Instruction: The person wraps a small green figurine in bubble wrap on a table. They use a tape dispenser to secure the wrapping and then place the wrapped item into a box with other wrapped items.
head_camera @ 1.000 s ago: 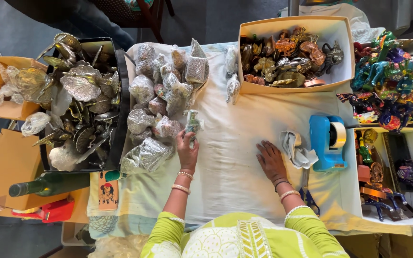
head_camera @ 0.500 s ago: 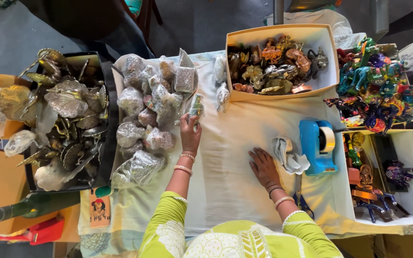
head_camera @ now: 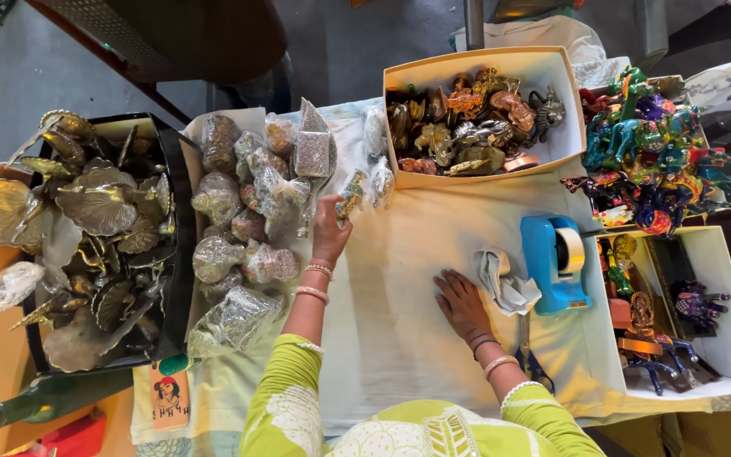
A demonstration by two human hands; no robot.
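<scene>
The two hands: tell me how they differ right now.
The left hand is raised over the cloth, its grip closed on a small wrapped figurine; the right hand lies flat on the white cloth, holding nothing. The left reaches farther up the table, the right sits nearer the body. Both wrists wear bangles.

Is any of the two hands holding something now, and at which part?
The left hand holds a small wrapped figurine by its lower end. The right hand holds nothing; it lies flat on the cloth.

pale cloth-covered table (head_camera: 433,254); grey floor (head_camera: 332,51) beyond; dark chair (head_camera: 171,34) at top.
</scene>
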